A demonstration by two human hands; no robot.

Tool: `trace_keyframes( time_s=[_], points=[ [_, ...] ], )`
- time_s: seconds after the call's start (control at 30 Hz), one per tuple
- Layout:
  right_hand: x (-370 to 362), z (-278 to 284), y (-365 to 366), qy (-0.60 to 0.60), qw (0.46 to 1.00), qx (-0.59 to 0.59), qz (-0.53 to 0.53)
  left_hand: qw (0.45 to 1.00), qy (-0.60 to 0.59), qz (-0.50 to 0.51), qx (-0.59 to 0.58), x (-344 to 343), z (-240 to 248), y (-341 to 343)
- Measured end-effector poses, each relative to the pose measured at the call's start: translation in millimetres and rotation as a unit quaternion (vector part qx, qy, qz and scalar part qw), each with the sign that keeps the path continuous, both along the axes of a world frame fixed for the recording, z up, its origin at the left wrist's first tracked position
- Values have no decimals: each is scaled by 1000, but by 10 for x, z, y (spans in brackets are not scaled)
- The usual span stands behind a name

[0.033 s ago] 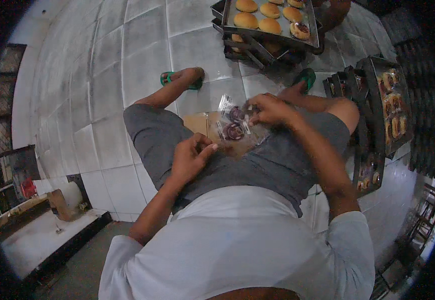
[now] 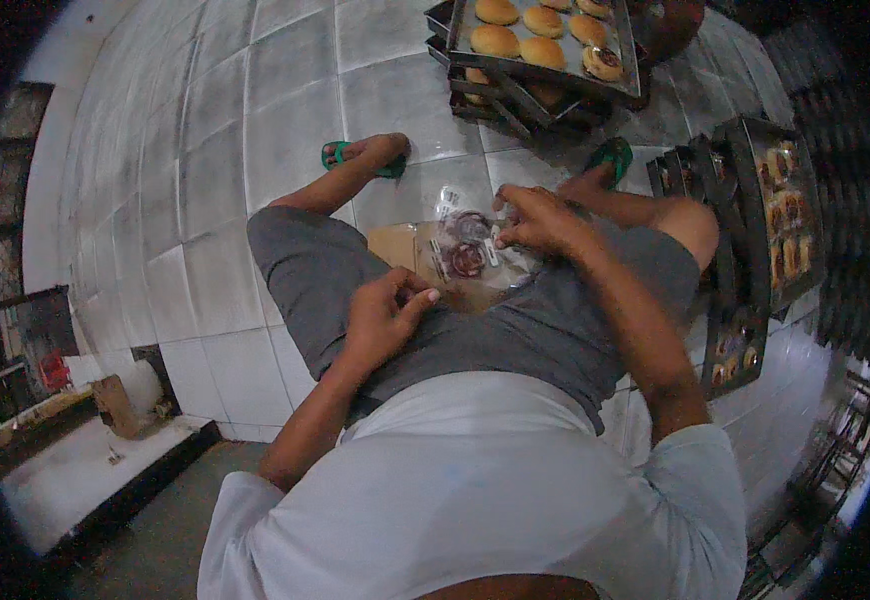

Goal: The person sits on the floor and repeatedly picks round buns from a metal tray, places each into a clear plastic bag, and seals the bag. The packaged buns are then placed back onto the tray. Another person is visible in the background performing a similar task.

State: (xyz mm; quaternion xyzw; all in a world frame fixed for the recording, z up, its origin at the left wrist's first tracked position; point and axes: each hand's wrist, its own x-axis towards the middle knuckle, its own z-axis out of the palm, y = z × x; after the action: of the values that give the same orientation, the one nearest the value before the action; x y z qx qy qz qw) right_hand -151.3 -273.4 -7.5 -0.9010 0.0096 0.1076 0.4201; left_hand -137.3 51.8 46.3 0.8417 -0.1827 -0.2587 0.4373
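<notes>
A pile of clear plastic bags (image 2: 467,259) with dark round prints and white labels lies across my lap, over a flat brown piece (image 2: 392,243). At its near left edge, my left hand (image 2: 387,312) is closed, thumb and bent forefinger close together. Whatever its fingertips pinch, if anything, is too small to make out. My right hand (image 2: 542,220) hovers over the right side of the bags. Its forefinger and thumb are bent but apart, with no bag plainly between them.
Ahead stand stacked dark baking trays with round golden buns (image 2: 495,41). To my right are more trays with topped pastries (image 2: 785,215). My feet in green sandals (image 2: 355,157) rest on grey floor tiles (image 2: 215,180). A white ledge (image 2: 105,470) is at lower left.
The upper bags have shifted slightly and look flatter, their prints less sharp. My right forefinger and thumb are a little farther apart. The left hand has hardly moved.
</notes>
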Motion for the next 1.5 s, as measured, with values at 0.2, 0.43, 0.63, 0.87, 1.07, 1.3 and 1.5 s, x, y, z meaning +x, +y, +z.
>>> trace_keyframes(
  time_s=[0.2,0.43,0.63,0.87,1.07,1.3,1.5],
  points=[
    [-98,57,-50,188,970,145,49,993,-93,-69,16,10,71,-118],
    [-151,232,202,-20,992,-57,-113,986,-87,-129,64,100,-18,-156],
    [-250,398,228,7,994,1,-107,981,-82,-151,89,80,49,-251],
    [-477,57,107,-56,942,150,-296,925,-262,-225,161,72,-148,-392],
    [-479,480,-201,-78,804,373,-457,880,-234,-305,277,-18,-450,-333],
    [-441,933,135,-36,709,542,-450,916,352,-84,-170,285,272,-933],
    [88,1042,184,24,913,288,-288,898,253,198,-302,1151,263,-1036]
  ],
)
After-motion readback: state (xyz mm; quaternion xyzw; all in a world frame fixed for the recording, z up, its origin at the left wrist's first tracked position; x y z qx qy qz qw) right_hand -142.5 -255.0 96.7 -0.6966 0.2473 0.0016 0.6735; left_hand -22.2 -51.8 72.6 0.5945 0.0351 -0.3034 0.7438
